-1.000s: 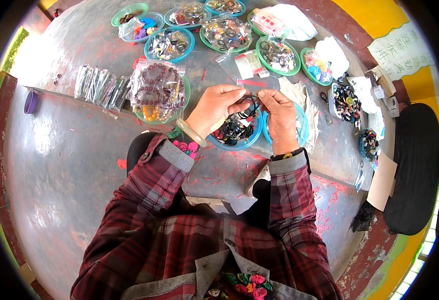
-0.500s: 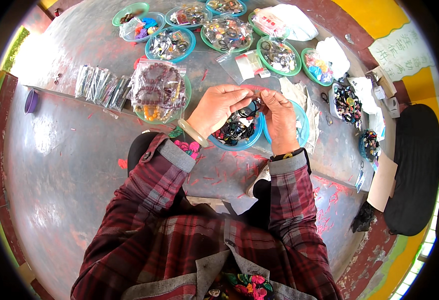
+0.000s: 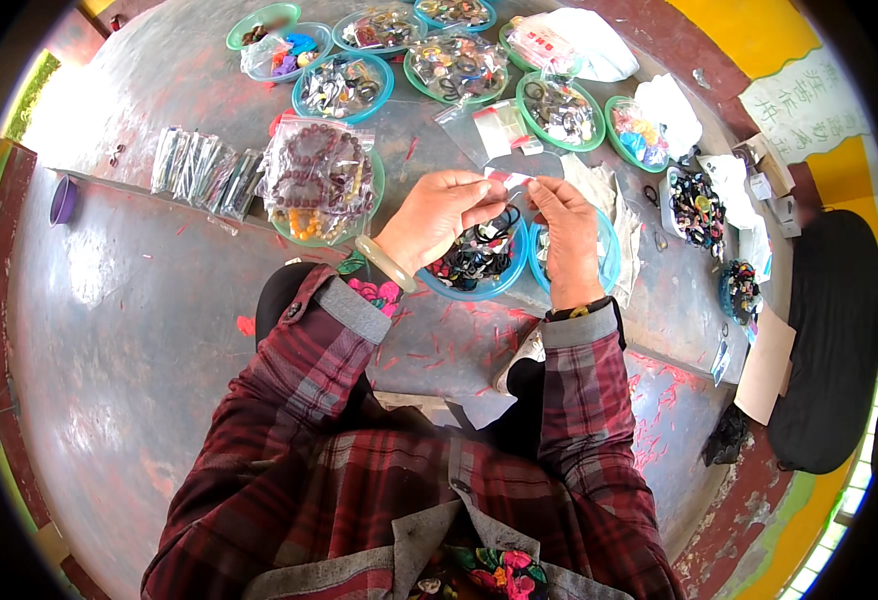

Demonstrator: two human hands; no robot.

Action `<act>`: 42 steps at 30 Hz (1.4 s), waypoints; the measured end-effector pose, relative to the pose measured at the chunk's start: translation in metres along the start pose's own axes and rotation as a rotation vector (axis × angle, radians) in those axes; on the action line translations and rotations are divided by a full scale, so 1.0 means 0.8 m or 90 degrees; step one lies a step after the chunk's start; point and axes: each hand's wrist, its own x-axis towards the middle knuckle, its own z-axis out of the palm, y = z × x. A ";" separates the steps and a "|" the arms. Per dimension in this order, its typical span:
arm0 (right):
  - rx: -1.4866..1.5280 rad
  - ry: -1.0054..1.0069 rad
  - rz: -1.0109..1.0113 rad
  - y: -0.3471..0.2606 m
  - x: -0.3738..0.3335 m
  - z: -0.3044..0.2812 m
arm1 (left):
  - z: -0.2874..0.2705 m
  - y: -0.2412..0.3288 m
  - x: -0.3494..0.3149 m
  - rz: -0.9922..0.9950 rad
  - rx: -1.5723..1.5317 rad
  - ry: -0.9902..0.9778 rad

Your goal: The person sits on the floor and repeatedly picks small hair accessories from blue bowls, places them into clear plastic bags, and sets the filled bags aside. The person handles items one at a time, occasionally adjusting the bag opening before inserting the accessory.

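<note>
Red-and-white, a small strip [image 3: 508, 178] sits pinched and partly hidden between the fingers [image 3: 469, 192] of our left hand [image 3: 425, 217] and right hand [image 3: 570, 238], near a blue bowl [image 3: 482, 292] of black bands [image 3: 470, 264] and another blue bowl [image 3: 613, 250] we see only partly.

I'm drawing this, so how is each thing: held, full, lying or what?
Left hand: fingers closed on strip.
Right hand: fingers closed on strip.
Strip: held between both hands.
Bangle: worn.
Hair-tie bowl: filled.
White tub: heaped full.
Bead bag: filled, lying atop green bowl.
Packets: lying in a row.
Purple bowl: contents unclear.
</note>
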 end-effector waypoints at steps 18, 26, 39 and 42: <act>-0.611 -0.002 -0.575 -0.009 -0.020 0.027 | 0.011 0.000 -0.003 0.009 0.382 -0.011; -0.636 -0.025 -0.581 -0.009 -0.019 0.024 | 0.000 -0.009 0.003 0.092 0.639 0.000; -0.645 -0.022 -0.591 -0.002 -0.018 0.026 | 0.000 -0.014 0.000 0.264 0.866 -0.029; -0.649 -0.019 -0.579 -0.001 -0.018 0.026 | -0.003 -0.017 0.001 0.261 0.867 -0.028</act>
